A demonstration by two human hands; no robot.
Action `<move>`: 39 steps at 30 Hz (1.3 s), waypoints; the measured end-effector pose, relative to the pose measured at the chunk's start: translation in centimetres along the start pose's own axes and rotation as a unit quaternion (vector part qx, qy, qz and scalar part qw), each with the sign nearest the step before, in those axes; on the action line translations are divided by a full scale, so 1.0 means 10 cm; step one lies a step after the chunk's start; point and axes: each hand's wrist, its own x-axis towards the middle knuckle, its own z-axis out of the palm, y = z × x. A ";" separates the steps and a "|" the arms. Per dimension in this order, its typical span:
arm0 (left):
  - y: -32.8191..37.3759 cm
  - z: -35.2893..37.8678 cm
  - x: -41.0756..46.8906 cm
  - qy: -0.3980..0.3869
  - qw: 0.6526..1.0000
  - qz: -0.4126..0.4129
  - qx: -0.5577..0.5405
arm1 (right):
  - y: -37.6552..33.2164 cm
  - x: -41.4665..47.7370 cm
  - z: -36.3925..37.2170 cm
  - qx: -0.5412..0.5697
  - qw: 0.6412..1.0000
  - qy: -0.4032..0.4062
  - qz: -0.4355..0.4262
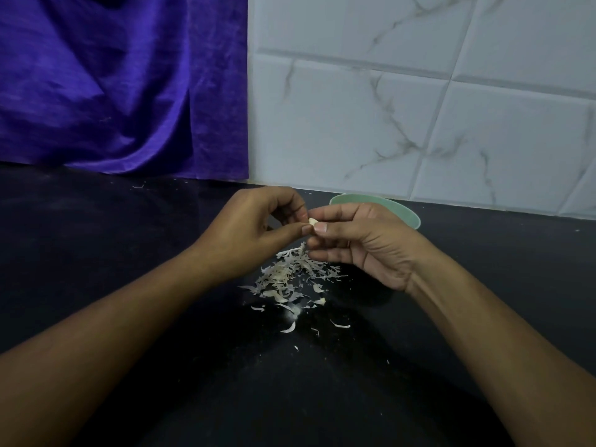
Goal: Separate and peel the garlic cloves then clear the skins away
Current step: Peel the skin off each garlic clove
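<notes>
Head view looks down on a dark tabletop [129, 253], where both hands meet above its middle. The left hand [254, 221] and the right hand [364, 243] hold one small pale garlic clove [312, 221] between them, lifted off the tabletop. The left fingers [290, 232] are curled, with thumb and forefinger pinching the clove's left end. The right fingers [325, 227] are curled too, with thumb and forefinger clamped on its right end, so the fingertips of the two hands almost touch. Only a small part of the clove shows between them, and whether any skin is on it cannot be told. Just below the hands, on the near side, a loose heap of garlic skins [290, 275] lies on the tabletop, with a few stray flakes [288, 328] scattered nearer still. A green bowl [406, 211] stands behind the right hand, close to the far tiled wall [419, 108]; its inside is hidden. A purple cloth [113, 85] hangs at the far left
</notes>
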 end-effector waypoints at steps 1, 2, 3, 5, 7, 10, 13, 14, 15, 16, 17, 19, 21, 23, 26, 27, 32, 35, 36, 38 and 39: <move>-0.01 0.00 0.00 0.004 1.000 0.000 -0.005 | 0.01 0.00 0.01 0.001 1.000 0.006 -0.008; -0.02 0.00 0.00 0.007 1.000 0.000 -0.012 | 0.01 0.00 0.03 0.004 1.000 0.012 -0.017; -0.02 0.01 0.00 0.008 1.000 0.000 -0.017 | 0.02 0.01 0.04 0.010 1.000 0.017 -0.023; -0.01 0.01 0.00 0.003 1.000 0.003 -0.018 | 0.05 0.02 0.06 0.027 0.999 0.023 -0.029; 0.00 0.01 0.00 -0.003 1.000 0.007 -0.022 | 0.06 0.03 0.08 0.039 0.998 0.026 -0.029; 0.01 0.01 0.00 -0.015 1.000 0.009 -0.024 | 0.05 0.04 0.10 0.085 0.995 0.039 -0.035; 0.03 0.04 -0.02 -0.035 0.999 0.010 -0.022 | -0.01 0.05 0.04 0.144 0.986 0.067 -0.048; 0.03 0.04 -0.03 -0.035 0.999 0.007 -0.023 | -0.02 0.04 0.03 0.146 0.985 0.072 -0.053; 0.03 0.05 -0.03 -0.029 0.999 0.003 -0.023 | -0.02 0.04 0.02 0.144 0.985 0.073 -0.057; 0.02 0.05 -0.03 -0.020 1.000 0.000 -0.022 | -0.02 0.04 0.02 0.141 0.986 0.072 -0.061; 0.01 0.04 -0.02 -0.010 1.000 -0.004 -0.021 | 0.00 0.05 0.03 0.136 0.986 0.070 -0.064; -0.01 0.02 -0.01 0.003 1.000 -0.012 -0.016 | 0.02 0.05 0.05 0.122 0.988 0.071 -0.070; -0.01 0.02 0.00 0.009 1.000 -0.016 -0.006 | 0.02 0.05 0.04 0.109 0.988 0.078 -0.079; -0.01 0.02 0.00 0.015 1.000 -0.017 0.002 | 0.01 0.04 0.02 0.097 0.987 0.087 -0.092; -0.01 0.01 -0.01 0.034 0.999 -0.025 0.007 | 0.02 0.05 0.03 0.083 0.986 0.102 -0.105; -0.02 0.01 0.00 0.044 0.999 -0.029 0.009 | 0.02 0.05 0.03 0.081 0.985 0.106 -0.107; -0.05 0.02 0.01 0.055 0.997 -0.053 0.011 | 0.03 0.05 0.03 0.069 0.985 0.108 -0.112; -0.06 0.02 0.01 0.055 0.997 -0.053 0.011 | 0.05 0.05 0.03 0.050 0.987 0.102 -0.118; -0.06 0.02 0.00 0.057 0.997 -0.055 0.002 | 0.06 0.05 0.04 0.041 0.987 0.099 -0.121; -0.04 0.03 0.00 0.057 0.995 -0.071 -0.038 | 0.08 0.04 0.04 0.019 0.987 0.097 -0.127; -0.04 0.03 0.01 0.056 0.992 -0.084 -0.070 | 0.08 0.04 0.05 0.006 0.987 0.096 -0.131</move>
